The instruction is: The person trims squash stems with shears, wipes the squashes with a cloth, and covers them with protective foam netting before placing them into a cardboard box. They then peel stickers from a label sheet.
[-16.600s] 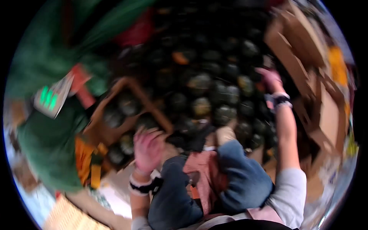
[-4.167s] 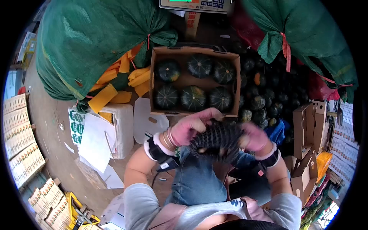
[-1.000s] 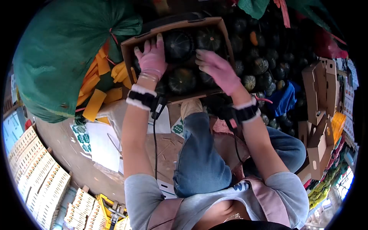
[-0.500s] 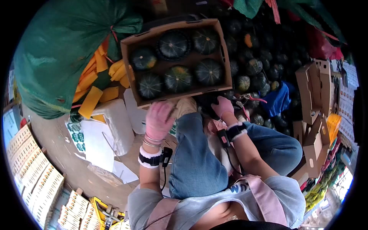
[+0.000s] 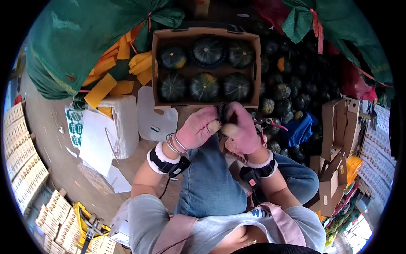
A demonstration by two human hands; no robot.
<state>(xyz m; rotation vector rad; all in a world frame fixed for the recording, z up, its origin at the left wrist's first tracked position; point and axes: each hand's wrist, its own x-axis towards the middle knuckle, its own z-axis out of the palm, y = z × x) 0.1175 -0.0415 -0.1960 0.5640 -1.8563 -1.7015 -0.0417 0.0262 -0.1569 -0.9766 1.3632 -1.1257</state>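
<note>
My left hand (image 5: pixel 197 129) and my right hand (image 5: pixel 244 131), both in pink gloves, come together just in front of an open cardboard box (image 5: pixel 186 104). Pinched between their fingers is a dark foam net sleeve (image 5: pixel 222 112), bunched up small. Inside the box sit several dark green kabocha squashes (image 5: pixel 204 86) in two rows. Around the back middle squash (image 5: pixel 208 49) there is a black net sleeve; the others look bare.
A heap of loose squashes (image 5: pixel 282 91) lies to the right, with a blue cloth (image 5: pixel 299 130) on it. Folded cardboard boxes (image 5: pixel 334 131) stand farther right. At left are a green mesh sack (image 5: pixel 80 46), yellow foam pieces (image 5: pixel 100 90) and a white foam block (image 5: pixel 127 127).
My right hand has risen from the dark material beside my knee, bringing a net sleeve. My left hand has moved right to meet it. The view has shifted, and the box appears straighter.
</note>
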